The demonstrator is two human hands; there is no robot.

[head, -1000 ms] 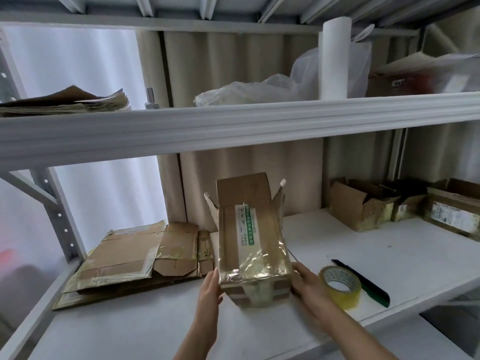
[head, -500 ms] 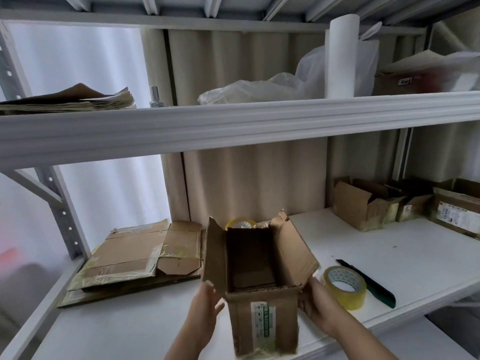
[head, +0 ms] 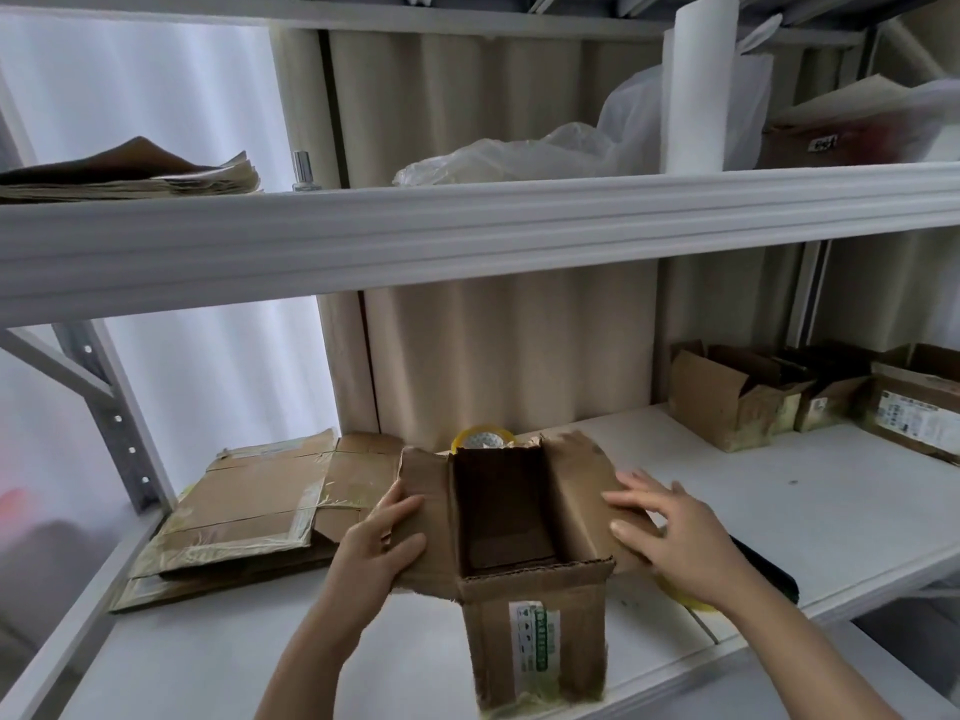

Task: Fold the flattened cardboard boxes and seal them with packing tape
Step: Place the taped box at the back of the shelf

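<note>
Left hand (head: 384, 537) and right hand (head: 670, 532) press open box (head: 519, 563) flaps outward

A white shelf (head: 779, 511) carries an upright open box (head: 535, 631) near its front edge, flattened cardboard (head: 249, 511) stacked at the left, a tape roll (head: 483, 439) behind the box, and several open boxes (head: 727, 402) at the right rear.

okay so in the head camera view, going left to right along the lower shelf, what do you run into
Flattened cardboard stack → left hand on the left flap → open box standing upright → right hand on the right flap → black tool → folded open boxes at the back right.
</note>
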